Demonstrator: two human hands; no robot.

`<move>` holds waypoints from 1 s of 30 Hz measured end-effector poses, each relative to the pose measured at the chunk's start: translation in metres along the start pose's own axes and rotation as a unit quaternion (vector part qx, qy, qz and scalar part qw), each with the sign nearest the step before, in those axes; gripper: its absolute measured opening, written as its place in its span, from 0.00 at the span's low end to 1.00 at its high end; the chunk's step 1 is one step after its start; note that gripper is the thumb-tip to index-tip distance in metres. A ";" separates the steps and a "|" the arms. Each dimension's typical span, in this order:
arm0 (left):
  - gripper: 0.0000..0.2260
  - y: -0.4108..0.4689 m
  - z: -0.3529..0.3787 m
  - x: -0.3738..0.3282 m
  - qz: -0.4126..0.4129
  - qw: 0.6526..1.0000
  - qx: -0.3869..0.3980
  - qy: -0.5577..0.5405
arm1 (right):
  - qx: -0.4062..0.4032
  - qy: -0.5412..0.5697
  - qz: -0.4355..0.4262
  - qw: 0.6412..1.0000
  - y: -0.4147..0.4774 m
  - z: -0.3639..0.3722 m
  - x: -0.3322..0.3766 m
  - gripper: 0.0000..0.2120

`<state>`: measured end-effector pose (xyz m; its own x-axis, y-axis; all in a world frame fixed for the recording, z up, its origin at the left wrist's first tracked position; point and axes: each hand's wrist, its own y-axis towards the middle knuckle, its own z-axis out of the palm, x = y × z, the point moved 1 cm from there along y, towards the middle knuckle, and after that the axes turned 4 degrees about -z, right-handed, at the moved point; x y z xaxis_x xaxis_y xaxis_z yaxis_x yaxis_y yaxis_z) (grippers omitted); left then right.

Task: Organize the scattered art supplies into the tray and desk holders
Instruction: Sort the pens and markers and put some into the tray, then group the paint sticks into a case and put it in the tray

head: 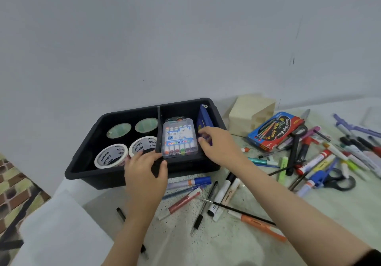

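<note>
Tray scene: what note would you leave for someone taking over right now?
Left grip holds the divider's near end. Right grip holds the blue box on edge in the tray's right section.
Done: four tape rolls in the left section, marker case in the right.
Left: pens, scissors and red box lie on the table, and the wooden holder stands behind.

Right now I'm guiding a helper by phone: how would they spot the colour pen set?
Start at the black tray. Right of its divider lies the clear pen case; unlike the blue box beside it, it is transparent, showing coloured caps.
</note>
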<state>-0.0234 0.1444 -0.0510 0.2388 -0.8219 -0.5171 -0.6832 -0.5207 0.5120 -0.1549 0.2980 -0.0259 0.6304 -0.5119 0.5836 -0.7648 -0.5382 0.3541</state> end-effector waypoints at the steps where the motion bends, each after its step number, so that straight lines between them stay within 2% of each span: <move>1: 0.09 -0.002 0.004 -0.005 0.017 1.000 -0.015 0.003 | -0.005 0.015 -0.025 1.000 -0.009 -0.006 -0.003 0.14; 4: 0.15 -0.011 0.018 -0.029 0.090 0.995 -0.035 -0.032 | -0.032 0.046 -0.082 0.995 -0.038 -0.026 -0.019 0.13; 6: 0.14 -0.020 0.031 -0.052 0.136 0.987 -0.027 -0.077 | -0.066 0.051 -0.098 0.992 -0.059 -0.038 -0.036 0.12; 11: 0.11 -0.052 0.075 -0.114 0.205 0.960 0.061 -0.181 | -0.120 0.037 -0.041 0.991 -0.108 -0.079 -0.096 0.13; 14: 0.13 -0.070 0.111 -0.145 0.183 0.954 0.141 -0.189 | -0.134 0.008 0.021 0.991 -0.134 -0.113 -0.139 0.13; 21: 0.32 -0.101 0.170 -0.194 0.132 0.945 0.291 -0.075 | -0.171 -0.106 0.151 0.968 -0.175 -0.202 -0.242 0.13; 27: 0.29 -0.104 0.187 -0.202 0.111 0.960 0.256 -0.027 | -0.169 -0.183 0.231 0.941 -0.205 -0.254 -0.308 0.13; 30: 0.28 -0.098 0.189 -0.203 0.092 0.959 0.268 -0.033 | -0.183 -0.232 0.249 0.922 -0.215 -0.276 -0.331 0.14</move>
<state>-0.1356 0.4058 -0.1256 0.0488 -0.8624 -0.5038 -0.9700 -0.1611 0.1818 -0.2357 0.7682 -0.0937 0.1133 -0.9116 0.3951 -0.9148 0.0595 0.3994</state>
